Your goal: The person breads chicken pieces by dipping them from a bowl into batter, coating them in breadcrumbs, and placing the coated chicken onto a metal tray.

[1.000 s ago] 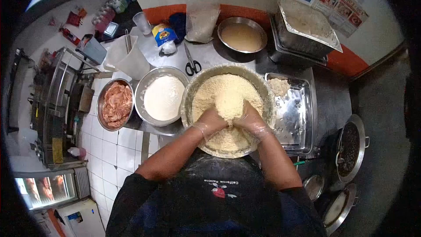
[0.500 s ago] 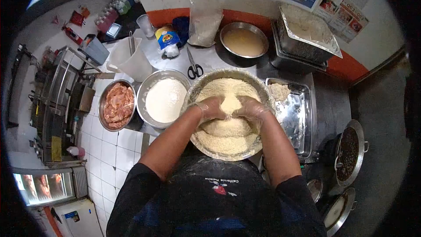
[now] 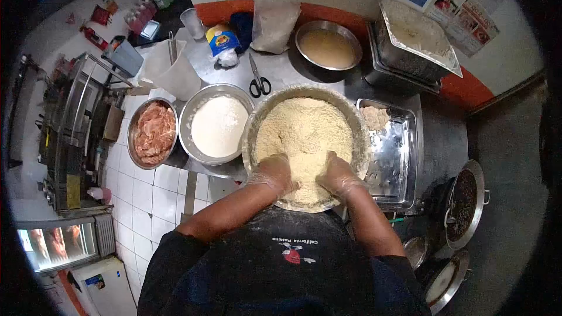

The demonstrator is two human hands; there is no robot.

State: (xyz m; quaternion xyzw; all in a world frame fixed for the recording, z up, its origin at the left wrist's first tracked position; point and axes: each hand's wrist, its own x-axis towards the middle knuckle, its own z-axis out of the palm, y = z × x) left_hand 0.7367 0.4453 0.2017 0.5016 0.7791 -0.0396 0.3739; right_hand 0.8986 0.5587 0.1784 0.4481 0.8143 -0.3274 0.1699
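A large metal bowl (image 3: 248, 134) in front of my body holds pale yellow breading flour (image 3: 304, 123). My left hand (image 3: 275, 174), in a clear plastic glove, presses into the flour at the near left of the bowl. On the near right, my right hand (image 3: 338, 174), gloved alike, is sunk into it too. The fingers of both hands are mostly buried, so their grip is hidden. Between the hands lies loose flour, with a mound beyond them. Beside the bowl on the right, a coated piece (image 3: 374, 118) sits in a metal tray (image 3: 404, 181).
Left stand a bowl of white flour (image 3: 218, 126) and a bowl of raw meat (image 3: 154, 134). Scissors (image 3: 259, 82), a plastic pitcher (image 3: 178, 70), bags and a pan of cloudy liquid (image 3: 329, 48) lie behind. Stacked metal containers (image 3: 415, 44) stand back right; pans of dark and pale contents (image 3: 466, 205) sit lower right.
Both hands have come down and toward my body, moving slightly apart. The flour they held raised between them is back in the bowl, and the piled flour has changed shape.
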